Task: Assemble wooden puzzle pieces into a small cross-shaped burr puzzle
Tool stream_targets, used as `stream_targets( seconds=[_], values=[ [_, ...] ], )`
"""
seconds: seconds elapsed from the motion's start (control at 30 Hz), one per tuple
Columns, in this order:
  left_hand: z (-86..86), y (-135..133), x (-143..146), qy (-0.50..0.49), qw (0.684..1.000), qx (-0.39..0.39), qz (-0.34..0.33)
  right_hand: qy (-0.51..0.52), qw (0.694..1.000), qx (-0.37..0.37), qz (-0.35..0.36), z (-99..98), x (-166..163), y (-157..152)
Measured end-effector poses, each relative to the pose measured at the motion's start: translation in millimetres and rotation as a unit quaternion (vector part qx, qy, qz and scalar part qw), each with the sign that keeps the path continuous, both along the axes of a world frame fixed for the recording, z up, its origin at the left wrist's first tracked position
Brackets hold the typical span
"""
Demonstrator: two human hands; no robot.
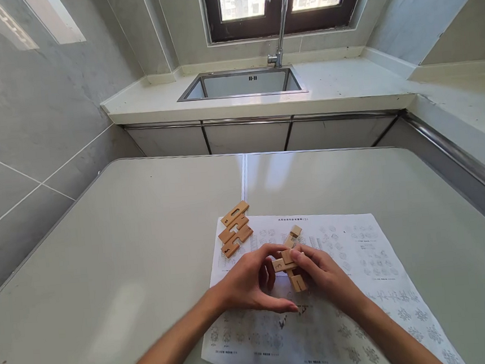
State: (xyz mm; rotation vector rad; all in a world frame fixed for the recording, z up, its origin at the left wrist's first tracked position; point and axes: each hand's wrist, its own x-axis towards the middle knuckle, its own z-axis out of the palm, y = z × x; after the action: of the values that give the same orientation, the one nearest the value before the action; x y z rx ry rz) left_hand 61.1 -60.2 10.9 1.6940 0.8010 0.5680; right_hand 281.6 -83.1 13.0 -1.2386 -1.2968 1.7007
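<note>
Crossed wooden assembly [287,262] is held just above the printed sheet [324,336], ends poking out at 1, 5 and 9 o'clock. It's pinched at 3 o'clock by right hand [324,271], thumb on its face. Left hand [248,278] is curved round at 8 o'clock, thumb spread well off; index-tip contact can't be told. Three loose wooden pieces [241,222] are laid out at 10 o'clock, partly over the sheet edge on the tabletop [124,243].

Step in hand, judged: notched pieces being fitted. Next move likely calls for alignment held by right, left fingers brought in to steady.

Joint is covered by right thumb; other right fingers mostly hidden. Print unreadable; sheet bottom cut off.
</note>
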Motion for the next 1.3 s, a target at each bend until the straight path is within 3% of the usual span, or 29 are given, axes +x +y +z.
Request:
stream_targets(
  seconds=[0.17,0.37,0.7,0.93,1.3],
  values=[
    [5.9,-2.2,3.8,0.03,0.999,0.035,0.023,0.003,1.0,-0.015,-0.017,1.1,-9.0,-5.2],
    [7.8,-2.9,4.2,-0.001,1.0,-0.008,0.03,0.014,1.0,0.014,-0.002,1.7,-10.4,-7.9],
    [7.3,-1.5,4.5,-0.027,0.998,-0.035,0.039,-0.071,0.986,0.148,-0.009,-13.1,0.6,-6.1],
    [8.8,-0.9,3.6,-0.025,0.998,-0.048,0.04,-0.159,0.955,0.251,-0.009,-15.8,3.9,-7.8],
    [12.3,0.9,4.0,-0.004,0.999,-0.032,0.027,-0.172,0.923,0.342,-0.038,-18.2,4.5,-9.2]
  ],
)
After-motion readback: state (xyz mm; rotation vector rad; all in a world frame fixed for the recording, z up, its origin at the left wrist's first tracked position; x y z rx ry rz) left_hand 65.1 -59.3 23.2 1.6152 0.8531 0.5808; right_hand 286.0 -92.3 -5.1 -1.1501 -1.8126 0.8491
